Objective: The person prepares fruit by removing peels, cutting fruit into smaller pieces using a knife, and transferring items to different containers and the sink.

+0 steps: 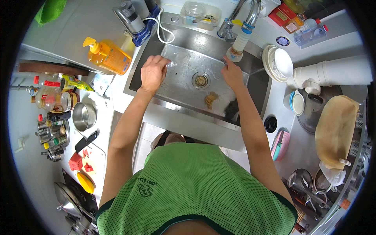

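Note:
A stainless steel sink (182,79) lies before me, with a round drain strainer (201,80) holding pale scraps. Over its left part, my left hand (154,72) grips a clear, see-through plastic or glass item (177,58) by its edge; its exact kind is hard to tell. My right hand (231,70) is at the right, just below the white faucet filter (241,42). Something thin and dark shows at its fingertips, too small to name, and its hold is unclear. A clump of yellow-brown scraps (211,100) rests on the sink floor between drain and front wall.
An orange pump bottle (110,57) stands left of the sink. White bowls (277,63) are stacked at its right rim. Behind are a chrome faucet (227,29) and a clear tray (213,14). A black-handled knife (85,142) and cut red fruit (75,162) lie far left.

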Available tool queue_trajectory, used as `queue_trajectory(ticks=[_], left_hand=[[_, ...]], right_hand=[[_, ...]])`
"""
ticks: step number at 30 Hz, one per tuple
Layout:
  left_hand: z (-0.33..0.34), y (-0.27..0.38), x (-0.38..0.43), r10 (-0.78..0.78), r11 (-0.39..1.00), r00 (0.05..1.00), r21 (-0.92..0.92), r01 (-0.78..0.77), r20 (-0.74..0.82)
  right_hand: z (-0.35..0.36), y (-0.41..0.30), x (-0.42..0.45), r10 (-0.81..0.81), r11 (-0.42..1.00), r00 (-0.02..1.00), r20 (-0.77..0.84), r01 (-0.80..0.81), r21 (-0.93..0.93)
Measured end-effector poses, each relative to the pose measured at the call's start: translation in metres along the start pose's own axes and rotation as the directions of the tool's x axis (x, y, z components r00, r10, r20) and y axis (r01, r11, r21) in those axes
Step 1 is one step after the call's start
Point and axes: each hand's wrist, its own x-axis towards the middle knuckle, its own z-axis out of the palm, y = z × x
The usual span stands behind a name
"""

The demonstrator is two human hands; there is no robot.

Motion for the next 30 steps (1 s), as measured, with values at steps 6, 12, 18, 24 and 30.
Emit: queue_trajectory(ticks=[6,12,18,24,30], left_hand=[[-0.013,-0.007,-0.027,-0.085,0.996,0.992,0.028,0.082,0.090],[-0.021,0.010,-0.046,-0.538,0.812,0.842,-0.291,0.506,-0.037],[-0.032,0.008,-0.075,-0.299,0.949,0.946,-0.143,0.281,-0.123],[-0.023,-0.021,-0.120,-0.754,0.363,0.640,-0.715,0.598,0.152],[-0.029,-0.022,-0.132,-0.724,0.184,0.637,-0.816,0.548,0.265]], right_hand=[[-0.029,-0.034,0.000,0.242,0.826,0.934,0.264,-0.341,0.448],[-0.026,-0.026,0.001,0.146,0.943,0.955,0.258,-0.213,0.254],[-0.018,-0.022,-0.013,0.070,0.990,0.997,-0.018,-0.067,0.127],[-0.038,-0.055,-0.019,0.211,0.883,0.976,0.056,-0.215,0.418],[-0.028,-0.037,-0.008,0.437,0.388,0.844,0.311,-0.489,0.781]])
